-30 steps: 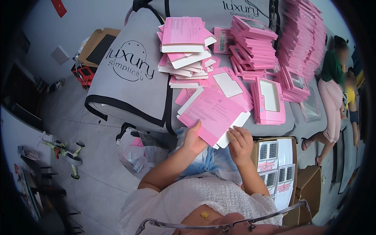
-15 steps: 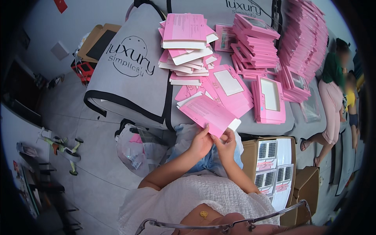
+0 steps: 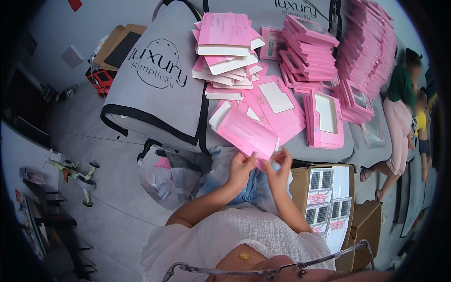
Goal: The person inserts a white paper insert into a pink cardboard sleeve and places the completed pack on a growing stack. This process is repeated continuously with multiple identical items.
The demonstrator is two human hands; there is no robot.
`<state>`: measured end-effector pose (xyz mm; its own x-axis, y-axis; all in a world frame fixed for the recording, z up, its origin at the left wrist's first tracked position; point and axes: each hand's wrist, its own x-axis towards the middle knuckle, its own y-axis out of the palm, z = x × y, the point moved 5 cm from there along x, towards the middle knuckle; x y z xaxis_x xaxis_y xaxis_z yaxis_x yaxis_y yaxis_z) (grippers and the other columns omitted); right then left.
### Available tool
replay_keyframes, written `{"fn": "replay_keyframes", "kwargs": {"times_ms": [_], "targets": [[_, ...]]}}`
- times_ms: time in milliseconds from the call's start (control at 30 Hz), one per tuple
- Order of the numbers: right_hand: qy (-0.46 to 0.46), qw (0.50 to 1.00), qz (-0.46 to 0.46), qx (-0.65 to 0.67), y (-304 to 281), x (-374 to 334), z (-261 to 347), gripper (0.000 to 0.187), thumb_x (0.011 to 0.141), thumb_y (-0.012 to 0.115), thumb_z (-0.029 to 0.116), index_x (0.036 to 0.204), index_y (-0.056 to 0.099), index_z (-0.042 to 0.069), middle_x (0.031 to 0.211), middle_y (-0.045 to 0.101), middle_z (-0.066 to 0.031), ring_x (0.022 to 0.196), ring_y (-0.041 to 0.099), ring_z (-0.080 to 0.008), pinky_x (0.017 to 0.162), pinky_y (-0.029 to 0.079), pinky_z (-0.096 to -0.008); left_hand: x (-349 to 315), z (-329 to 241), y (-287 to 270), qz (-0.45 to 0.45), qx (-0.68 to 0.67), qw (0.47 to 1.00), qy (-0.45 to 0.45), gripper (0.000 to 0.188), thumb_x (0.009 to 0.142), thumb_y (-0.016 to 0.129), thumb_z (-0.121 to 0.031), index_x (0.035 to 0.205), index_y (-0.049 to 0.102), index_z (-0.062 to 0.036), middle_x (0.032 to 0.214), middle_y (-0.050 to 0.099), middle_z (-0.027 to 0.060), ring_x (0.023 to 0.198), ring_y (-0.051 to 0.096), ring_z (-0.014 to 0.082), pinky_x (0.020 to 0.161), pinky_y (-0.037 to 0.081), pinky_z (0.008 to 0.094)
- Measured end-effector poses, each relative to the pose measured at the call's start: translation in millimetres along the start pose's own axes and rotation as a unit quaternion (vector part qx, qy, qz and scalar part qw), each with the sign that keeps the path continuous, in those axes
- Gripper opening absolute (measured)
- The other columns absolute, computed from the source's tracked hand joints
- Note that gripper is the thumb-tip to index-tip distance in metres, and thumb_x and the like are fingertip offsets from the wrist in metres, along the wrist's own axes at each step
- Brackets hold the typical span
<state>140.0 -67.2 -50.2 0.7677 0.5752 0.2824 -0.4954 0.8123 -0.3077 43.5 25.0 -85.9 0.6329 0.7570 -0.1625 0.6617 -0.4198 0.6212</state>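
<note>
Between my hands is a pink cardboard box (image 3: 246, 134), printed on its upper face, with white flaps standing out at its far left end. Its panel bows upward a little. My left hand (image 3: 241, 170) pinches the near edge, thumb on top. At the near right corner my right hand (image 3: 279, 170) grips the same box, its fingers bent around the end flap, which they partly hide. Just beyond lie flat pink box sleeves (image 3: 293, 118) with window cut-outs. Behind them rises an uneven stack of pink boxes (image 3: 224, 33) with white flaps.
Finished-looking pink window boxes (image 3: 310, 56) stand in piles on the grey sofa (image 3: 157, 108). An open carton (image 3: 300, 188) of packed items is at my right. A clear plastic bag (image 3: 167, 181) sits on the floor, left of my knees. Two people (image 3: 397, 110) stand far right.
The box has tipped and bowed, its near edge drawn slightly down toward me. My right fingers have moved over the white end flap, which stuck out plainly before.
</note>
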Motion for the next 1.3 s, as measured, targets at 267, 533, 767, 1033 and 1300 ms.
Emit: {"fn": "replay_keyframes", "kwargs": {"times_ms": [267,533,767,1033,1300], "targets": [[-0.409,0.867,0.204,-0.199,-40.8,92.9,176.7,0.059,0.070,0.071,0.045,0.109,0.058,0.004,0.105,0.058,-0.0132,0.105,0.052,-0.0308,0.097,0.031,-0.0459,-9.0,-71.0,42.6,0.172,0.482,0.855,0.085,0.040,0.080,0.069,-0.011,0.115,0.053,0.0014,0.088,0.066,0.0103,0.079,0.064,0.0167,0.069,0.050,0.0284],[-0.299,0.824,0.458,-0.144,-38.9,98.2,172.4,0.025,0.068,0.071,0.023,0.090,0.068,0.012,0.087,0.066,-0.0071,0.081,0.060,-0.0287,0.083,0.044,-0.0372,-24.2,-108.8,63.5,0.187,0.638,0.722,0.190,0.086,0.077,0.067,-0.013,0.145,0.014,-0.0096,0.103,0.062,0.0194,0.078,0.063,0.0390,0.067,0.050,0.0422],[-0.191,0.805,0.550,-0.118,-43.9,90.4,154.2,0.023,0.071,0.071,0.016,0.093,0.067,0.011,0.091,0.065,-0.0095,0.081,0.061,-0.0252,0.069,0.048,-0.0339,-28.6,-105.8,73.2,0.231,0.696,0.658,0.169,0.077,0.078,0.065,-0.012,0.142,0.022,-0.0082,0.105,0.059,0.0209,0.075,0.062,0.0379,0.062,0.050,0.0432],[-0.387,0.898,0.112,-0.178,-56.5,120.9,183.9,0.037,0.070,0.070,0.008,0.106,0.062,0.005,0.098,0.063,-0.0109,0.091,0.058,-0.0290,0.080,0.042,-0.0367,18.8,-49.3,31.2,0.224,0.402,0.885,-0.077,0.048,0.085,0.064,-0.019,0.127,0.045,-0.0053,0.098,0.063,0.0109,0.078,0.064,0.0231,0.064,0.051,0.0375],[-0.368,0.808,0.301,-0.349,92.8,53.1,28.5,0.044,0.089,0.049,0.031,0.130,0.049,0.014,0.139,0.043,-0.0055,0.134,0.032,-0.0239,0.110,0.017,-0.0480,41.4,8.5,-27.8,0.027,0.045,0.977,-0.207,0.034,0.090,0.054,-0.010,0.124,0.049,-0.0083,0.116,0.059,0.0079,0.100,0.061,0.0215,0.079,0.053,0.0361]]}}
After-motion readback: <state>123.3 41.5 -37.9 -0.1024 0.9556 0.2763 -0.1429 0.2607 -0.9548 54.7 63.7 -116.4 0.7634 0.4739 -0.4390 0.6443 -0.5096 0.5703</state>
